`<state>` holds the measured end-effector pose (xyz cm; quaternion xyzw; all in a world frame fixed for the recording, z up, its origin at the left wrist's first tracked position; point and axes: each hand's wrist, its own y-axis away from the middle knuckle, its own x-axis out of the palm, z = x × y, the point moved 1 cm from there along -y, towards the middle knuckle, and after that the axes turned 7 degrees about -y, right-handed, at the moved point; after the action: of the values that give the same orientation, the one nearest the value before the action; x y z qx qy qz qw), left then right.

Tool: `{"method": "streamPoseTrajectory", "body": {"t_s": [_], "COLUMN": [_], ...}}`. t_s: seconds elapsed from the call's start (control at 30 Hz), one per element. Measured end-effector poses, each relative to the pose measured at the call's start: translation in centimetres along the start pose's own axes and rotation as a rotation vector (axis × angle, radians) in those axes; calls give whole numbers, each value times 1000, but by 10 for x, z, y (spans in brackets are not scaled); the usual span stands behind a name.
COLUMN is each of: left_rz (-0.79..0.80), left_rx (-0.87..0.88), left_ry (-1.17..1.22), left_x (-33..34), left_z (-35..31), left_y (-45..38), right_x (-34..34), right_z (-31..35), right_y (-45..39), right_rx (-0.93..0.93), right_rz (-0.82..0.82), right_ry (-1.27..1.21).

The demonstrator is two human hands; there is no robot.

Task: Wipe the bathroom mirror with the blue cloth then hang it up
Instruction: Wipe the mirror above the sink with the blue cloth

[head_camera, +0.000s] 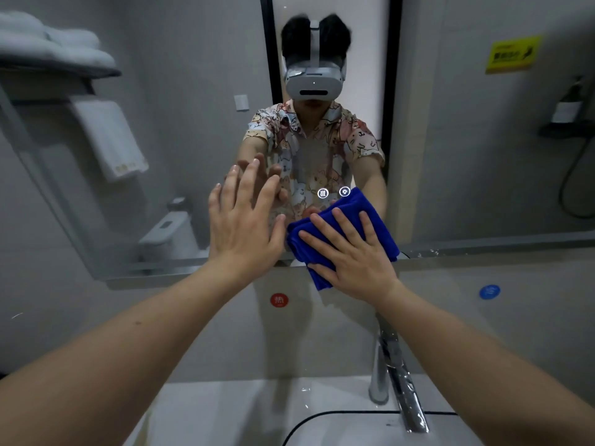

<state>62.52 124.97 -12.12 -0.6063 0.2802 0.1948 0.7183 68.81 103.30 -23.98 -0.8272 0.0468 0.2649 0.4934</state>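
Head view, right hand (354, 262) spread flat pressing folded blue microfibre cloth (347, 220) against the frameless wall mirror's (193, 123) lower edge, left hand (241, 226) open, palm on glass, chrome tap (402, 381) below.

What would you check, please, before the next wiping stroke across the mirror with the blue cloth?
1. Right hand flat on the blue cloth, fingers spread: ok.
2. Cloth pressed to the mirror: ok near the lower edge; its bottom corner hangs past the frame.
3. Left hand open against the glass beside the cloth, holding nothing: ok as a brace, but it may leave prints.
4. Lit touch icons just above the cloth: not ok, a stroke upward could press them.
5. Faucet below the right forearm: ok, apart.
6. Streaks left on the glass: cannot tell.
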Motion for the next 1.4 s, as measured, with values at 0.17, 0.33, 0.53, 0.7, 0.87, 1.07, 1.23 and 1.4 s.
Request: {"method": "streamPoseTrajectory", "body": {"t_s": [0.17, 0.33, 0.53, 0.7, 0.87, 1.07, 1.23, 1.4], "left_rz": [-31, -58, -62, -70, -50, -68, -79, -66], "left_rx": [31, 58, 107, 99, 86, 137, 115, 128], "left_ry": [3, -1, -25, -42, -45, -87, -73, -29], "left_x": [4, 9, 21, 27, 28, 26, 22, 23], "left_z": [-26, -54, -87, -112, -127, -119, -117, -129], "left_y": [-7, -13, -18, -19, -21, -22, -23, -16], "right_x": [-9, -12, -17, -24, -29, -29, -33, -37], "right_z": [-23, -48, -84, -110, -121, -112, -105, -111], "right_y": [16, 33, 57, 65, 64, 53, 51, 54], "right_rx": [1, 42, 79, 136, 134, 194, 246, 228], "right_rz": [18, 9, 26, -36, -67, -69, -20, -7], "right_ry": [1, 25, 41, 24, 6, -25, -25, -11]}}
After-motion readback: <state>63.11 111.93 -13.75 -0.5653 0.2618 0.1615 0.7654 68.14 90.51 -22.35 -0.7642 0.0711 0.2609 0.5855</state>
